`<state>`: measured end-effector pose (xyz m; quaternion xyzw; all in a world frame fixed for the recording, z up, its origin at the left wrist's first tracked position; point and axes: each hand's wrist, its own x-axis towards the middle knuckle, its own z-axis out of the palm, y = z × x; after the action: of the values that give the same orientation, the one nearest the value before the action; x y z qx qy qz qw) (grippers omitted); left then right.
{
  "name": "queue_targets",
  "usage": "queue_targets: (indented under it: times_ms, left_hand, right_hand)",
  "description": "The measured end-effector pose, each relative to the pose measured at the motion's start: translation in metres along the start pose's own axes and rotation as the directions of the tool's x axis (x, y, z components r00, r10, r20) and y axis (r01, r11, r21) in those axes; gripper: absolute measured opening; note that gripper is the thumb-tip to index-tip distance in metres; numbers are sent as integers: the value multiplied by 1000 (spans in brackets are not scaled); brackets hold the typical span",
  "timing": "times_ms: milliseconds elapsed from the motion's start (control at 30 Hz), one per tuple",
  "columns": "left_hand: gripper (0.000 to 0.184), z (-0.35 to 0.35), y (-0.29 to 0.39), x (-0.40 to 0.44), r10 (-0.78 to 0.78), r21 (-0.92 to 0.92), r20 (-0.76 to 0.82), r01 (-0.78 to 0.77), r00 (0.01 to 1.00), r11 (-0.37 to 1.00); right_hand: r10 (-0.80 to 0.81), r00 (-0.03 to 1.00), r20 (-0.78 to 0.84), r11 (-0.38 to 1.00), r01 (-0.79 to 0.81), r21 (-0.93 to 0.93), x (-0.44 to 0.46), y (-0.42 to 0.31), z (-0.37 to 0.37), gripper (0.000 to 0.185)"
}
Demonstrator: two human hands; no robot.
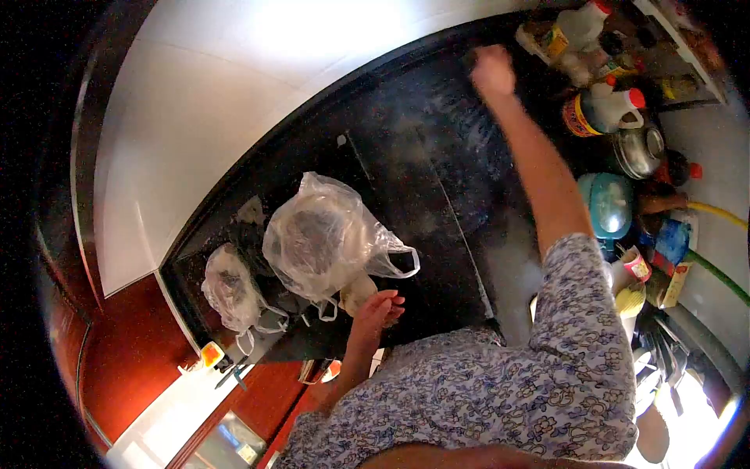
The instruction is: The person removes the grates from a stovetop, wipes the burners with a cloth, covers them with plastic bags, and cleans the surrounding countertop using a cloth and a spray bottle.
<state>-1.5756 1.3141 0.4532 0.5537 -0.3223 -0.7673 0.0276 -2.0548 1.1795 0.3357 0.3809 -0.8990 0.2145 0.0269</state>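
Observation:
My right arm stretches far across the black countertop (422, 125). At its far edge my right hand (494, 72) is closed in a fist against the surface, and whatever lies under its fingers is too dark to make out. Close to my body, my left hand (377, 311) hangs with its fingers loosely bent and apart, holding nothing that I can see. Just beyond it sits a large clear plastic bag (316, 234) with handles, its contents blurred. A smaller plastic bag (232, 289) lies farther left. A pale round thing (357, 292) shows partly beside my left hand.
Along the right stand a jug with a red cap (613, 109), a metal bowl (639, 151), a teal container (607, 205) and several bottles. Knives (668, 348) stand at the lower right. A white wall (211, 117) borders the counter's far left edge, with red cabinets (137, 352) below.

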Motion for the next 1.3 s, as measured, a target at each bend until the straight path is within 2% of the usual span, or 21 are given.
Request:
queue_targets:
  times_ms: [33, 133, 167, 233, 300, 367, 433, 467, 533, 567, 633, 700, 767, 833, 867, 900, 1000, 1033, 1100, 1167, 1300]
  left_hand:
    - [27, -8, -6, 3, -8, 12, -10, 8, 1000, 1000]
    - [29, -19, -15, 9, -40, 37, -35, 42, 999, 998]
    - [30, -11, -10, 6, -50, 36, -44, 52, 998, 998]
    - [31, 2, -7, 6, -36, 35, -22, 37, 999, 999]
    - [32, 15, -5, 5, 8, 46, 41, -10, 999, 999]
    - [32, 27, 7, 1, 32, 26, 110, -35, 993, 999]
    - [33, 27, 12, 2, 50, 40, 137, -56, 989, 998]
    - [33, 22, 9, 7, 58, 57, 127, -66, 990, 996]
    - [32, 10, 5, 10, 31, 88, 83, -38, 996, 995]
    - [32, 4, 4, 10, 0, 98, 54, -6, 999, 995]
    - [32, 0, -1, 6, -54, 90, -10, 55, 998, 994]
    - [31, 7, -3, 6, -75, 53, -54, 78, 996, 996]
    - [31, 18, 0, 8, -60, 40, 43, 59, 997, 997]
    - [30, 23, 6, 4, -21, 67, 106, 14, 994, 998]
    - [29, 25, 9, 1, 5, 96, 122, -16, 993, 995]
    - [29, 25, 12, 0, 33, 122, 135, -49, 990, 991]
    - [29, -3, -8, 7, -41, 84, 4, 40, 999, 996]
    - [29, -7, -10, 7, -38, 72, -6, 38, 999, 997]
    - [30, -12, -12, 5, -40, 51, -26, 41, 999, 998]
    - [30, -3, -7, 3, -59, 47, -37, 61, 998, 997]
    - [29, 13, -1, 12, -44, 16, 140, 42, 989, 999]
  right_hand:
    - [148, 989, -1, 989, -148, -25, 23, 12, -5, 27]
    - [274, 961, -26, 959, -275, -74, 46, -4, 2, 26]
    - [252, 961, -113, 962, -261, -76, 40, -17, 12, 22]
    - [158, 986, -54, 981, -163, -110, 20, -38, 16, 20]
    - [-94, 994, -46, 984, 86, -157, -7, -51, 24, 17]
    - [-204, 976, 77, 976, 209, -67, -28, -61, 15, 19]
    - [-82, 971, 224, 996, 88, -17, -26, -47, -15, 26]
    - [21, 996, 85, 1000, -23, 19, -10, -18, 2, 22]
    - [173, 985, 21, 982, -171, -75, 23, 17, -11, 22]
    - [180, 981, 66, 984, -180, -11, 34, 24, -15, 22]
    - [232, 970, 77, 972, -228, -59, 33, -6, -13, 23]
    - [164, 985, 52, 986, -161, -48, 14, -44, 8, 24]
    - [-66, 993, 97, 997, 69, -26, -19, -77, 15, 24]
    - [-170, 956, 237, 985, 161, 58, -36, -88, 6, 26]
    - [-124, 951, 284, 990, 101, 95, -31, -81, -4, 27]
    - [-36, 957, 288, 999, 34, 10, -15, -65, -1, 29]
    - [122, 986, 117, 992, -119, -36, 32, -9, -20, 28]
    - [207, 953, 222, 977, -213, 1, 41, 0, -26, 25]
    - [120, 992, 34, 981, -113, -160, 36, -16, -3, 24]
    - [64, 997, 51, 973, -51, -226, 22, -31, 9, 25]
    - [-193, 921, 338, 968, 234, -86, -21, -56, -20, 31]
